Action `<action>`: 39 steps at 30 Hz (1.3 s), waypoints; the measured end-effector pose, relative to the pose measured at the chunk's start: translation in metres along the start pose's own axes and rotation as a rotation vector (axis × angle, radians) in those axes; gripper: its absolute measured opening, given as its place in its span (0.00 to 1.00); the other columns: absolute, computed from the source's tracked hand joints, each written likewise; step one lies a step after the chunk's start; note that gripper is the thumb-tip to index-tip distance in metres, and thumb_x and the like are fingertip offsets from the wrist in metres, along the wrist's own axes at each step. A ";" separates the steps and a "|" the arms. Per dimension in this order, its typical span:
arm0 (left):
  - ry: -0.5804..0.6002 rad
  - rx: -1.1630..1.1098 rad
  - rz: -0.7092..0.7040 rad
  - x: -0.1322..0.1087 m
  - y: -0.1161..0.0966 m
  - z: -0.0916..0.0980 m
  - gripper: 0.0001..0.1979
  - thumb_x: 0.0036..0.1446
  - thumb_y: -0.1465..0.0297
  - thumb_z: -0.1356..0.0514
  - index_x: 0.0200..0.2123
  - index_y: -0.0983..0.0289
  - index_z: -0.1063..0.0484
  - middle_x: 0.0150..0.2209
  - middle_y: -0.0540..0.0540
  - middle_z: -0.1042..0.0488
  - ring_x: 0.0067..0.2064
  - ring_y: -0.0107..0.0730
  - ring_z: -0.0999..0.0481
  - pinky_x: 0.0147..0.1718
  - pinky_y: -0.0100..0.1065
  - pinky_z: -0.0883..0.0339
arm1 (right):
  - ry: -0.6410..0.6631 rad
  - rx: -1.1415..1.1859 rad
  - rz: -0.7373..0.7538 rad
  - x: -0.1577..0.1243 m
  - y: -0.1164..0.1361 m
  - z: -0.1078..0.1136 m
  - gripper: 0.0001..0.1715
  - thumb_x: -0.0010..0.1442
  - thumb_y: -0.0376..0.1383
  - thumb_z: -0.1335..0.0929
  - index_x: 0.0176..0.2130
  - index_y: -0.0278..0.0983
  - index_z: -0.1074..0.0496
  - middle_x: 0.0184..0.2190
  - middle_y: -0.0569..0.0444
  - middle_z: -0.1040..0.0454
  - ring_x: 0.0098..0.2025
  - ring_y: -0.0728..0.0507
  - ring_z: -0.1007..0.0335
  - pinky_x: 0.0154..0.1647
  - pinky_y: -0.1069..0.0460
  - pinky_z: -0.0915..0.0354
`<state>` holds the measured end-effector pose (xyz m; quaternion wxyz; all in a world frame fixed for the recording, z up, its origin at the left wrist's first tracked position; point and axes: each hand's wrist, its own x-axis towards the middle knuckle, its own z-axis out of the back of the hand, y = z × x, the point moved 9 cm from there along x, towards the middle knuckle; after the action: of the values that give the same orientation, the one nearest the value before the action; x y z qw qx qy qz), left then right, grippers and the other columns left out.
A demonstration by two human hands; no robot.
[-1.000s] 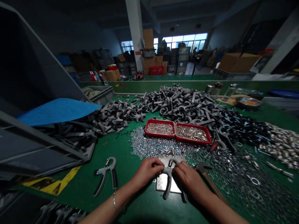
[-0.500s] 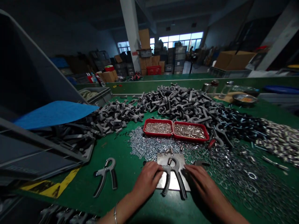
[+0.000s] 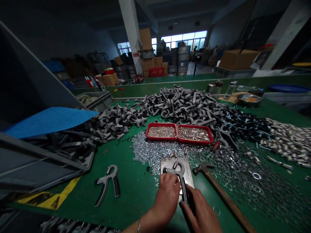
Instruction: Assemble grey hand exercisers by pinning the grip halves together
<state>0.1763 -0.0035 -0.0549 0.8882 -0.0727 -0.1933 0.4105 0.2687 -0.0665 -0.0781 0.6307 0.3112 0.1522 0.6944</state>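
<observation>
A grey and black hand grip strengthener [image 3: 184, 187] lies over a metal plate [image 3: 190, 177], its curved top and small spring facing away from me. My left hand [image 3: 167, 194] is closed over its left handle, hiding most of that handle. Around the lower end of the right handle, my right hand [image 3: 200, 210] has its fingers closed. A hammer [image 3: 221, 191] with a wooden handle lies just right of my right hand. Several small springs [image 3: 173, 154] sit at the plate's far edge. A second hand grip strengthener [image 3: 108, 183] rests on the green table at left.
Two red trays [image 3: 161, 138] of small metal parts stand beyond the plate, amid scattered nuts [image 3: 145, 152] and rings [image 3: 240, 184]. Behind them is a heap of grey handles [image 3: 184, 103]. A grey crate [image 3: 43, 165] borders the left; metal sleeves [image 3: 291, 142] lie right.
My left hand has closed over the left handle. My right hand has moved left and nearer, from beside the plate onto the right handle, uncovering the hammer.
</observation>
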 end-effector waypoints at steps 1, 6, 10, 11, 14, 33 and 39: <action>0.000 0.043 -0.044 0.001 -0.005 -0.002 0.03 0.63 0.74 0.40 0.36 0.64 0.25 0.39 0.54 0.26 0.43 0.42 0.31 0.45 0.44 0.38 | 0.000 0.008 0.001 0.000 0.000 0.000 0.27 0.68 0.38 0.37 0.63 0.40 0.45 0.52 0.44 0.26 0.53 0.38 0.25 0.51 0.43 0.26; 0.061 0.165 -0.203 0.012 -0.021 0.004 0.04 0.63 0.75 0.40 0.35 0.66 0.25 0.37 0.56 0.26 0.42 0.43 0.30 0.47 0.46 0.39 | 0.004 0.040 -0.039 0.001 -0.003 0.001 0.27 0.68 0.39 0.37 0.63 0.41 0.45 0.55 0.44 0.27 0.56 0.38 0.28 0.53 0.42 0.28; 0.003 -0.032 -0.004 0.023 0.012 0.037 0.05 0.64 0.73 0.41 0.35 0.63 0.26 0.37 0.55 0.26 0.42 0.42 0.30 0.44 0.44 0.41 | 0.021 0.057 -0.077 0.003 -0.004 0.005 0.26 0.68 0.39 0.36 0.62 0.41 0.45 0.53 0.45 0.26 0.55 0.38 0.27 0.53 0.43 0.27; -0.021 -0.088 0.056 0.025 0.023 0.043 0.05 0.64 0.73 0.41 0.35 0.62 0.26 0.37 0.54 0.26 0.43 0.41 0.30 0.44 0.44 0.41 | 0.030 0.062 -0.082 0.003 -0.004 0.005 0.26 0.68 0.39 0.36 0.62 0.41 0.45 0.53 0.45 0.26 0.54 0.38 0.26 0.52 0.43 0.27; -0.069 -0.199 0.139 0.028 0.043 0.047 0.05 0.63 0.72 0.40 0.35 0.60 0.25 0.38 0.53 0.26 0.44 0.41 0.31 0.45 0.43 0.43 | 0.047 0.058 -0.089 0.003 -0.004 0.003 0.26 0.68 0.39 0.37 0.62 0.41 0.44 0.52 0.45 0.26 0.53 0.38 0.26 0.51 0.43 0.27; 0.047 -0.238 -0.063 0.037 0.051 0.024 0.07 0.67 0.71 0.43 0.38 0.61 0.25 0.38 0.54 0.25 0.43 0.39 0.29 0.46 0.42 0.39 | 0.039 0.016 -0.121 0.001 -0.010 -0.002 0.25 0.66 0.39 0.35 0.61 0.42 0.39 0.48 0.47 0.24 0.48 0.39 0.23 0.48 0.45 0.25; 0.021 -0.074 -0.152 0.036 0.038 0.031 0.08 0.67 0.72 0.45 0.37 0.63 0.27 0.36 0.55 0.25 0.41 0.39 0.30 0.45 0.43 0.40 | 0.051 -0.001 -0.125 0.001 -0.011 -0.004 0.25 0.66 0.39 0.35 0.61 0.42 0.39 0.49 0.46 0.24 0.49 0.38 0.23 0.49 0.44 0.26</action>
<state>0.1583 0.0482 -0.0270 0.9155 -0.0948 -0.2041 0.3336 0.2749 -0.0634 -0.0875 0.6689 0.2827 0.1869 0.6616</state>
